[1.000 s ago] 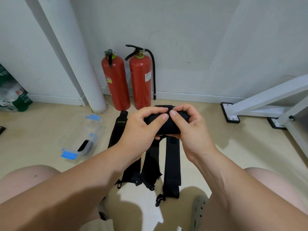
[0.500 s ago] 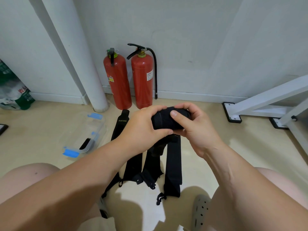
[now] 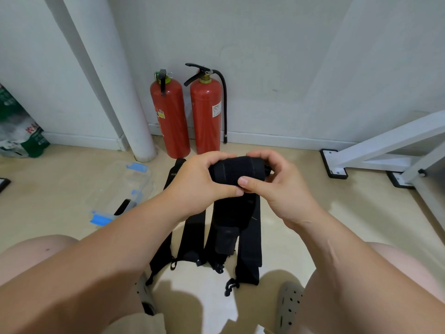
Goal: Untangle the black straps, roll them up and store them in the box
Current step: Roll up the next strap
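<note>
A rolled black strap sits between both hands at mid-frame, above the floor. My left hand grips its left end, and my right hand grips its right end with the thumb pressed on the front. The strap's unrolled tail hangs down from the roll. Other black straps lie flat on the floor below, with small clips at their near ends. A clear plastic box with blue latches lies on the floor to the left, and a dark piece shows inside it.
Two red fire extinguishers stand against the wall behind the straps. A white pipe rises at left beside a green and white bag. White metal frame legs reach in from the right. My knees and grey shoes frame the bottom.
The roll has turned further in my hands and looks thicker and tighter. The hanging tail is shorter, and my right thumb has shifted lower on the roll's front.
</note>
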